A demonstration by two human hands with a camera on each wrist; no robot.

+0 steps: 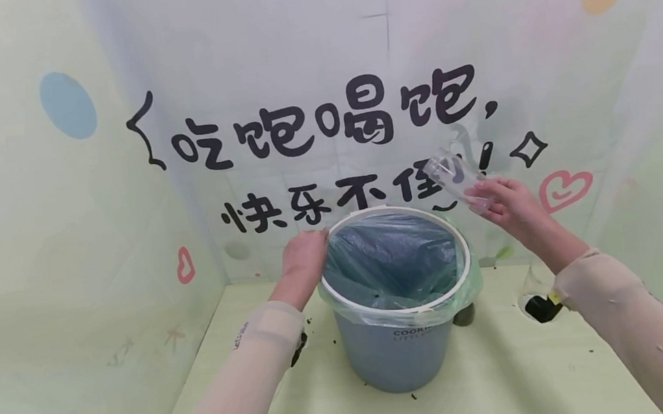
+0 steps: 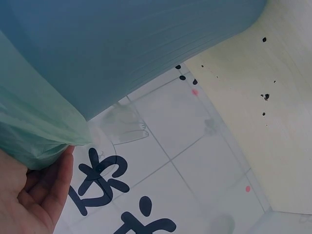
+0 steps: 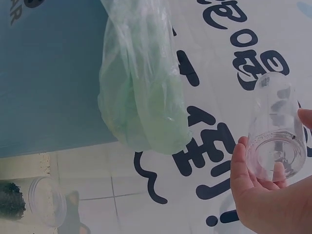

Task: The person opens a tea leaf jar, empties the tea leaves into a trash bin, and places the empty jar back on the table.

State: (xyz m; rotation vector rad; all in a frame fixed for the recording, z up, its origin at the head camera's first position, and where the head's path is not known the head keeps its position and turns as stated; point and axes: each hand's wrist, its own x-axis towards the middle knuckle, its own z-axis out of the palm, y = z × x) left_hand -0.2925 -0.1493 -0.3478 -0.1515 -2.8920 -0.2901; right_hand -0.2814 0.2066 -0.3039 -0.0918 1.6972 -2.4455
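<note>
A person's two forearms wear long, pale beige sleeves. The left sleeve (image 1: 229, 385) carries a short line of small dark lettering (image 1: 240, 335) on its outer side, near its far end, too small to read fully. The right sleeve (image 1: 645, 334) matches in colour, with a gathered cuff (image 1: 584, 269) and small pale flecks. The left hand (image 1: 305, 255) and right hand (image 1: 514, 208) are bare.

On the backdrop (image 1: 312, 50) behind the bin (image 1: 396, 358), “吃饱喝饱,” is printed above a partly covered “快乐不…!”; on the bin, “COOKI…”, “LITTLE…” and “AR” can be read; “LETS…” is borne by the sleeve (image 1: 252, 368) left of the bin.
</note>
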